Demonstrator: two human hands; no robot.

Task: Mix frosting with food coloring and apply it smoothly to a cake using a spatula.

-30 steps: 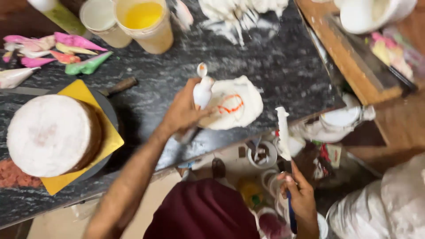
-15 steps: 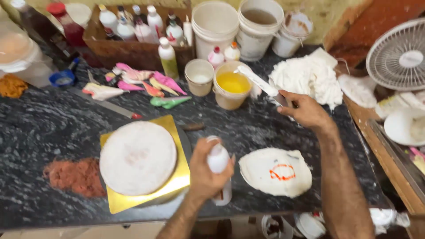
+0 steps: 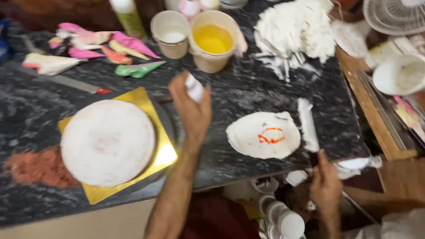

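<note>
Fingers (image 3: 179,86) around white bottle (image 3: 194,87)

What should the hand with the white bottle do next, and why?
Probably carry the white bottle left over the round white cake. The left hand holds it raised beside the bare cake on its gold board, while the right hand is below the counter edge.

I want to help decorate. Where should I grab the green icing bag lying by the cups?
Probably grip the green icing bag around its fat middle, coming from above. It lies flat on the dark counter with its thin pointed tip toward the cream cup, so the tip is too narrow to pinch. The pink bags crowd its far side, so the near side looks freer.
</note>
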